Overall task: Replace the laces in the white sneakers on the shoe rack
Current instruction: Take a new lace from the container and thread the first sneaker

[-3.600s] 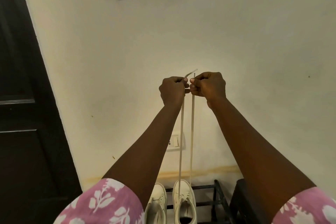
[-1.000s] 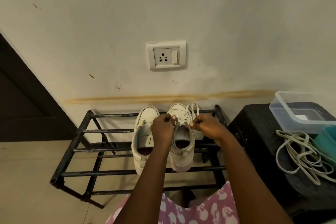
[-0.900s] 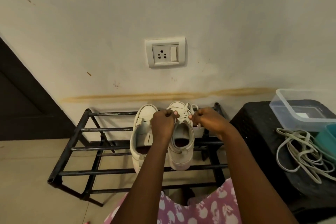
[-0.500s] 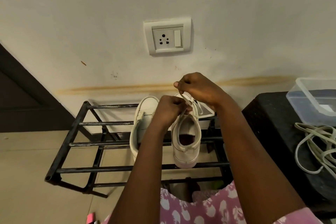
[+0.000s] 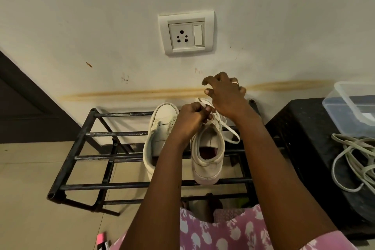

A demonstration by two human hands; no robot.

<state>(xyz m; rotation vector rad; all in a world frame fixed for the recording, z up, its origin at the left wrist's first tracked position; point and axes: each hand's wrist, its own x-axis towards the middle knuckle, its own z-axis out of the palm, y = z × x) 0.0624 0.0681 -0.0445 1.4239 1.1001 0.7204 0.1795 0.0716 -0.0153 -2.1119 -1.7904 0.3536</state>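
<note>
rack: lace pinched in left grip; right hand beyond

Pink white-flowered garment, finger ring

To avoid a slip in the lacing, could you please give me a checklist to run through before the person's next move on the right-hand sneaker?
1. Grip on lace: ok. The left hand pinches the lace at the top of the right sneaker.
2. Other hand free: ok. The right hand hovers over the toe, fingers loosely curled, no lace seen in them.
3. Slack reachable: ok. A loose loop hangs off the sneaker's right side.
4. Sneaker seated: ok. It rests on the shoe rack bars.
5. Eyelets all threaded: cannot tell; the hands cover them.
6. Other shoe laced: not ok; the left sneaker shows empty-looking eyelets.
</note>
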